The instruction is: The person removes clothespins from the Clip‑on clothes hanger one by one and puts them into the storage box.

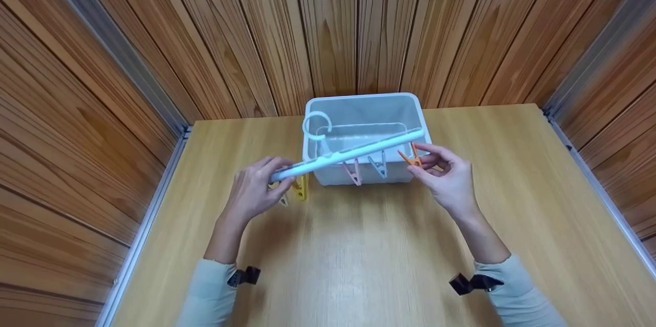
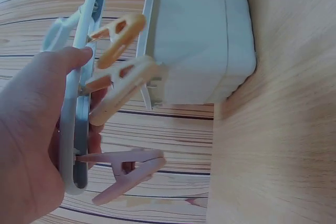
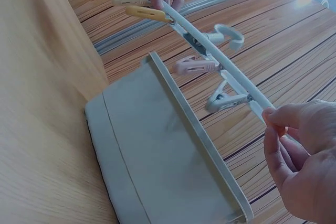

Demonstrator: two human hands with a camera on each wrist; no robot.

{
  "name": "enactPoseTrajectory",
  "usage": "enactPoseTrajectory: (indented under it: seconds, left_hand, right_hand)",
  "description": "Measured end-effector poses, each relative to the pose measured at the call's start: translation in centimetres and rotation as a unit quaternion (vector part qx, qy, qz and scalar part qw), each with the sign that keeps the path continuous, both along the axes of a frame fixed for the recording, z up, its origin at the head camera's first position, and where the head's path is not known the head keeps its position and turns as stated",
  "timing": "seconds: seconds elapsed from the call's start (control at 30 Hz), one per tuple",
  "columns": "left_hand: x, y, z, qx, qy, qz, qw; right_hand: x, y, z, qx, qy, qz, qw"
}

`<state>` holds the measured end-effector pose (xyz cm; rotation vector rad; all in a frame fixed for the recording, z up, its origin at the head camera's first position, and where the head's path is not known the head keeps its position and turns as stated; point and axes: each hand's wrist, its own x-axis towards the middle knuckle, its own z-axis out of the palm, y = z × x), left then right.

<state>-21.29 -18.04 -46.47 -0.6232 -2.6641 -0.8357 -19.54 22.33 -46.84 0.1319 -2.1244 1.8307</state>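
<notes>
A light blue clip hanger (image 1: pixel 353 154) is held up at a slant, its left end gripped by my left hand (image 1: pixel 253 188). Its hook (image 1: pixel 318 125) points to the back. Along the bar hang a yellow clothespin (image 1: pixel 301 188), a cream one (image 2: pixel 123 87) and several others in pink and blue (image 1: pixel 378 167). My right hand (image 1: pixel 451 178) pinches an orange clothespin (image 1: pixel 414 159) just under the bar's right end. In the right wrist view the fingers mostly cover that clothespin, so whether it is joined to the bar is unclear.
Behind and below the hanger, a light grey plastic bin (image 1: pixel 333 177) stands at the back of the wooden table (image 1: pixel 359 255). Wood-panelled walls (image 1: pixel 333 29) rise behind and at both sides, with metal rails (image 1: pixel 141 204) along the table's sides.
</notes>
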Motion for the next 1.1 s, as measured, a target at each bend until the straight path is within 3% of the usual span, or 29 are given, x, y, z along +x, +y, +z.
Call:
enactPoseTrajectory:
  seconds: [0.27,0.67,1.1]
  left_hand:
    - [-0.03,-0.32,-0.3,0.043,-0.047,-0.004,0.998]
    - [-0.21,-0.19,-0.24,0.05,-0.05,-0.022,0.9973]
    - [-0.25,-0.78,-0.45,0.076,-0.057,-0.025,0.9951]
  right_hand:
    - [0.02,0.29,-0.06,0.025,-0.026,0.017,0.999]
    - [0.07,0.23,0.15,0.039,-0.036,0.014,0.998]
    - [-0.14,0.35,0.35,0.032,-0.018,0.01,0.999]
